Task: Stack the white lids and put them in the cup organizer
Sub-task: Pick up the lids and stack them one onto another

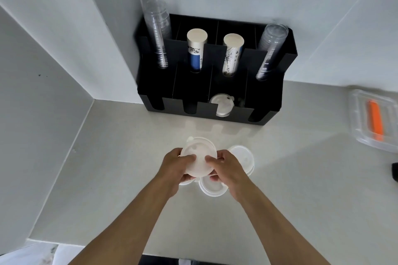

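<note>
My left hand (172,166) and my right hand (228,170) together hold a small stack of white lids (198,156) above the counter, thumbs pressed on the top lid. More white lids lie under and beside the hands: one stack to the right (243,155) and one just below (212,187). The black cup organizer (269,101) stands against the wall beyond. A stack of white lids (221,104) sits in its third front slot from the left.
In the organizer's back slots stand two clear cup stacks (157,34) (270,49) and two paper cup stacks (196,49) (231,54). A clear plastic box (361,135) holding an orange item lies on the pale counter (129,157) at right. A dark object (395,170) shows at the right edge.
</note>
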